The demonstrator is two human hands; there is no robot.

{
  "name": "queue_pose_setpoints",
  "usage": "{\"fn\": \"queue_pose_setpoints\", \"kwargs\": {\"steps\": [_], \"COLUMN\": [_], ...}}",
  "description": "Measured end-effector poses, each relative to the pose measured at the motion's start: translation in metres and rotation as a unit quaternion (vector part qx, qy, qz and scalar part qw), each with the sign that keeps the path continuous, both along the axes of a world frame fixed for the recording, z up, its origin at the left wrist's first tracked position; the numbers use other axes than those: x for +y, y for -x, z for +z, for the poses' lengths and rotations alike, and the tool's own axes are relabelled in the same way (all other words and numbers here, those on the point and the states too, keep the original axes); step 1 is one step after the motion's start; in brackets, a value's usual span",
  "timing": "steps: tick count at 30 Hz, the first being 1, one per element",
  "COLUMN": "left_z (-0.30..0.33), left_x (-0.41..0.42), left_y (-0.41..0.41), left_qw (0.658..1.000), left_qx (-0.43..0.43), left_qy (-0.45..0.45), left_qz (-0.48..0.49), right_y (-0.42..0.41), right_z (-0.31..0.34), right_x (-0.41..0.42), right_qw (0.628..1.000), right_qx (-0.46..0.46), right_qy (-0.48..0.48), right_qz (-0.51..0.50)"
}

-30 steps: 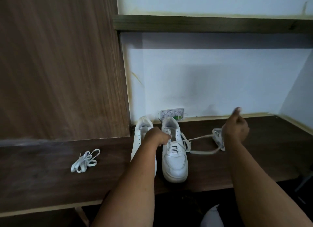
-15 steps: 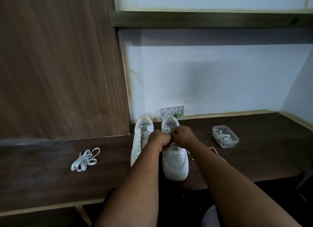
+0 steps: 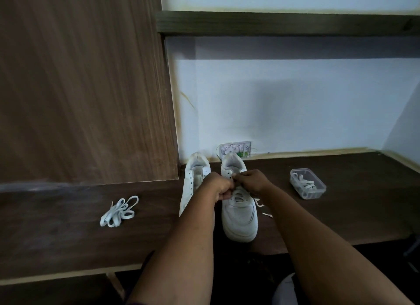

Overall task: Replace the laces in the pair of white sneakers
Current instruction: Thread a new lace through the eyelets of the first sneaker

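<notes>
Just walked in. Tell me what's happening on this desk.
A person is lacing the right-hand white sneaker. Both the left hand and the right hand are bunched over its eyelets, fingers curled on the lace, whose loose end trails off the shoe's right side. The other sneaker stands beside it with bare eyelets. A loose bundle of laces lies to the left, and a clear plastic tub holding laces sits to the right.

Dark wood desk [image 3: 68, 243] — carries two white sneakers [image 3: 238, 216] side by side at centre. Loose lace bundle [image 3: 119, 211] left; clear plastic tub [image 3: 308, 183] right.
</notes>
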State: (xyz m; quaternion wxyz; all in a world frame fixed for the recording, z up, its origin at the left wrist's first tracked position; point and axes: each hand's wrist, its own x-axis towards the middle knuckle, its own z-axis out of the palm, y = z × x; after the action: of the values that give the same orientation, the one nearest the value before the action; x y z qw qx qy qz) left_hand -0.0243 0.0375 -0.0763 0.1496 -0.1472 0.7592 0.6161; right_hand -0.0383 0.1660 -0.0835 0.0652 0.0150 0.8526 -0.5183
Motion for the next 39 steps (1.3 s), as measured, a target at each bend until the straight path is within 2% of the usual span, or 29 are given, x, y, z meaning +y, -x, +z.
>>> {"fn": "queue_pose_setpoints", "kwargs": {"steps": [4,7,10,14,18,22,26,28,30,32,34,39], "left_z": [0.004,0.010,0.020,0.023,0.012,0.019,0.024,0.020,0.015,0.011,0.009,0.030], "left_x": [-0.001,0.000,-0.001,-0.007,-0.010,-0.011,-0.016,-0.016,-0.016,-0.015,-0.014,-0.020], "left_y": [-0.001,-0.009,-0.015,-0.007,-0.007,-0.010,-0.013,-0.010,-0.008,-0.007,-0.007,-0.013], "left_qw": [1.000,0.996,0.988,0.997,0.995,0.993,0.979,0.987,0.990,0.975,0.966,0.976], "left_qx": [-0.009,-0.069,-0.116,-0.043,-0.032,-0.029,-0.083,-0.058,0.006,0.059,0.077,-0.001], "left_qy": [0.005,0.028,0.033,0.034,0.040,-0.001,0.049,0.055,0.077,0.157,0.185,0.051], "left_qz": [-0.008,-0.046,-0.092,-0.051,-0.080,-0.112,-0.181,-0.141,-0.116,-0.147,-0.160,-0.212], "right_y": [0.005,0.004,0.004,0.002,-0.003,0.003,0.003,0.001,0.001,-0.001,-0.002,0.002], "right_z": [-0.010,-0.012,-0.010,-0.009,-0.008,-0.013,-0.013,-0.010,-0.011,-0.014,-0.015,-0.011], "right_x": [0.001,0.000,0.001,0.003,0.006,0.007,0.005,0.005,0.006,0.007,0.007,0.008], "right_qw": [0.998,0.996,0.998,0.999,0.997,0.999,0.999,0.999,0.999,0.998,0.997,0.996], "right_qx": [0.044,0.072,0.049,0.001,-0.019,0.023,0.039,0.036,0.038,0.056,0.070,0.071], "right_qy": [-0.035,-0.052,-0.041,0.035,0.064,0.016,0.002,-0.006,-0.006,-0.004,-0.001,-0.052], "right_qz": [0.007,0.001,0.012,0.014,0.028,0.031,0.023,0.020,0.019,0.019,0.016,0.031]}}
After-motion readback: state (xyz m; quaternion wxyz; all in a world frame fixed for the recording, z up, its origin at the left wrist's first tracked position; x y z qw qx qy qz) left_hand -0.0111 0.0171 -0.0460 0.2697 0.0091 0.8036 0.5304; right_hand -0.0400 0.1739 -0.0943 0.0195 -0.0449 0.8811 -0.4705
